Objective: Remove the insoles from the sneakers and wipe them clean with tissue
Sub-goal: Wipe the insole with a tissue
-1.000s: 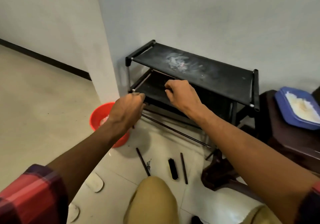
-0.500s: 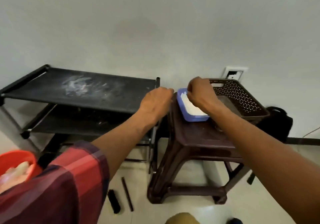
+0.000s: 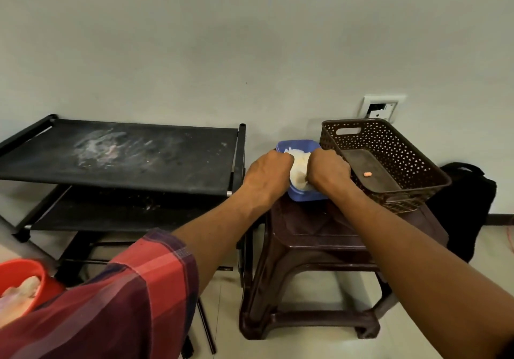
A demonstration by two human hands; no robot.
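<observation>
A blue plastic container full of white tissue stands on a dark brown plastic stool. My left hand and my right hand are both over the container, fingers curled into the tissue from either side. No sneakers or insoles are in view.
Left of the stool stands a black two-shelf shoe rack, dusty on top. A brown perforated basket sits on the stool's right part, holding a small orange item. A red bucket is at lower left, a black bag at right.
My head has turned right from the shoe rack to the stool. Both hands left the rack and closed in on the tissue in the blue container.
</observation>
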